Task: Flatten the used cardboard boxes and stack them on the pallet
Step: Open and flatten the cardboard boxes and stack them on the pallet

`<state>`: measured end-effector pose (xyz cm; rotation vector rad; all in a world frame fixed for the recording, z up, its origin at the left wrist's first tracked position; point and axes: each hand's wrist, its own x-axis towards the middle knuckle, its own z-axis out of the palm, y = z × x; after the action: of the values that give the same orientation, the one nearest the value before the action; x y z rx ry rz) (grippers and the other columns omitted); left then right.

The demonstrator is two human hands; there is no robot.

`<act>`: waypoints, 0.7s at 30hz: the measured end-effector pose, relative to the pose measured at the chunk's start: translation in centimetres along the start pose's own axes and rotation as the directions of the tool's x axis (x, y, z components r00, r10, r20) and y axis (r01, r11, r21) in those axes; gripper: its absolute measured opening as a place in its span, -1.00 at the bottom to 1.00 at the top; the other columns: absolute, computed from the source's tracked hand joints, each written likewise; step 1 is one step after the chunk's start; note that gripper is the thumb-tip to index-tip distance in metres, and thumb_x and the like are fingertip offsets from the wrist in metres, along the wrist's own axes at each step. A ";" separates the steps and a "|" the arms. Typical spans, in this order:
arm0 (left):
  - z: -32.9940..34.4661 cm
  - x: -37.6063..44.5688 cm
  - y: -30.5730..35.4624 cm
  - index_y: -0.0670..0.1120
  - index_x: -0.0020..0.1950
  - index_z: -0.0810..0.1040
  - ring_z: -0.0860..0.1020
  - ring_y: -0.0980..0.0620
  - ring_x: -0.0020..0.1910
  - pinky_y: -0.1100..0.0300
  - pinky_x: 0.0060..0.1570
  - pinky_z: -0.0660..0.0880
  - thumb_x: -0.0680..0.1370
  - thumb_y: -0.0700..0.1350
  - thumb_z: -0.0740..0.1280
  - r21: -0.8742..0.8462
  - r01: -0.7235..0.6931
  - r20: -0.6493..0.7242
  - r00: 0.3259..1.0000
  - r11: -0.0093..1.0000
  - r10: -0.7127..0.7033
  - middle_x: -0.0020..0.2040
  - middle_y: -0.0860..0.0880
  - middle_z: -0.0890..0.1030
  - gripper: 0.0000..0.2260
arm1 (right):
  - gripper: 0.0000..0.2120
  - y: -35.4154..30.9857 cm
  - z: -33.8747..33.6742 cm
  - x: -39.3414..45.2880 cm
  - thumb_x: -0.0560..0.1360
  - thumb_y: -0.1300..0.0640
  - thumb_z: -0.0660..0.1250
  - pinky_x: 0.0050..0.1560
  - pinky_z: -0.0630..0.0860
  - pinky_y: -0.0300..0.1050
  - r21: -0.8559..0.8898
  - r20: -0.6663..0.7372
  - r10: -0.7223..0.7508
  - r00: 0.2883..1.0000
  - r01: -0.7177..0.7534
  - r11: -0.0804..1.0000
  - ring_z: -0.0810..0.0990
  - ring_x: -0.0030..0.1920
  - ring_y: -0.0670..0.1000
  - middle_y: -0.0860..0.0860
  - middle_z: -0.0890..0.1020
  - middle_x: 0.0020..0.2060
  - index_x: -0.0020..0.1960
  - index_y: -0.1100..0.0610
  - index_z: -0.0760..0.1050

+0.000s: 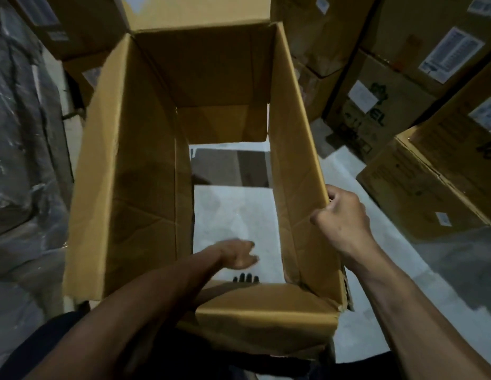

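A large brown cardboard box [134, 171] stands upright in front of me, open at the top, with its bottom flaps apart so the pale floor shows through. My right hand [341, 215] grips the top edge of the box's right wall, fingers curled over it. My left hand [237, 255] reaches down inside the box, low near the front wall, its fingers loosely bent and holding nothing. A far bottom flap [225, 124] hangs inward. No pallet is in view.
Stacked sealed cartons with white labels [403, 105] fill the right side, and another carton [431, 185] sits close at right. More boxes [82, 26] stand behind. Plastic-wrapped goods [22, 133] line the left. Pale concrete floor [376, 338] lies at lower right.
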<state>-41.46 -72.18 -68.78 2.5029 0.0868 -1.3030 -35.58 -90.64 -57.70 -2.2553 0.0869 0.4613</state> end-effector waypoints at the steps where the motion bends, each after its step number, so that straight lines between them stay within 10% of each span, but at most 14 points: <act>1: -1.3 -1.3 -0.5 -0.11 0.51 0.33 0.38 -0.14 0.42 -0.05 0.40 0.32 0.69 0.12 0.10 0.055 0.042 -0.158 0.987 0.998 -0.032 0.48 -0.15 0.40 -0.53 | -0.66 -0.1 0.0 -0.1 0.59 0.28 0.31 -0.23 0.46 -0.15 0.006 -0.006 0.005 1.000 -0.005 1.000 0.56 -0.16 -0.06 -0.17 0.56 -0.17 0.26 -0.07 0.53; 6: -6.8 -7.7 -5.9 -0.06 0.60 0.13 -0.07 -0.18 0.61 -0.18 0.54 -0.12 0.63 0.16 0.12 0.176 0.394 -0.719 0.677 0.902 -0.155 0.64 -0.13 0.02 -0.41 | -0.68 -0.3 -0.6 -0.1 0.57 0.28 0.33 -0.09 0.54 -0.03 -0.019 -0.054 0.029 0.998 -0.030 0.999 0.59 -0.08 0.10 0.01 0.62 -0.06 0.27 0.02 0.55; 10: -8.3 -12.9 -11.8 -0.09 0.63 -0.10 -0.02 -0.30 0.58 -0.32 0.47 0.02 0.53 0.15 0.38 -0.298 0.439 -0.788 0.387 0.847 -0.478 0.63 -0.20 -0.04 -0.12 | -0.65 -1.2 -1.2 -1.1 0.54 0.30 0.34 -0.04 0.56 0.04 -0.010 -0.097 0.055 0.994 -0.056 0.998 0.58 -0.03 0.15 0.05 0.60 -0.04 0.29 0.06 0.54; 15: -6.9 -14.3 -13.9 -0.03 0.58 0.09 0.48 -0.25 0.30 -0.19 0.27 0.48 0.49 -0.13 0.48 -0.593 0.006 -0.622 0.632 0.805 -0.462 0.41 -0.18 0.42 -0.21 | -0.61 -2.4 -1.4 -1.9 0.56 0.30 0.32 0.09 0.58 0.14 0.046 -0.154 0.063 0.986 -0.057 0.997 0.57 0.03 0.15 0.02 0.57 0.00 0.37 0.08 0.50; 21: -6.6 -16.0 -13.9 -0.02 0.55 0.29 0.57 -0.21 0.19 -0.09 0.16 0.53 0.44 -0.39 0.30 -0.539 -0.167 -0.714 0.611 0.826 -0.342 0.28 -0.17 0.57 -0.31 | -0.70 -4.4 0.3 -2.2 0.60 0.24 0.27 0.09 0.58 0.13 0.148 -0.246 0.084 0.966 -0.048 0.988 0.60 0.02 0.16 0.06 0.63 0.07 0.30 0.04 0.51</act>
<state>-48.34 -55.50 -55.81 2.3159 0.7057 -0.0081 -36.77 -87.64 -53.94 -2.1653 0.3169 0.1936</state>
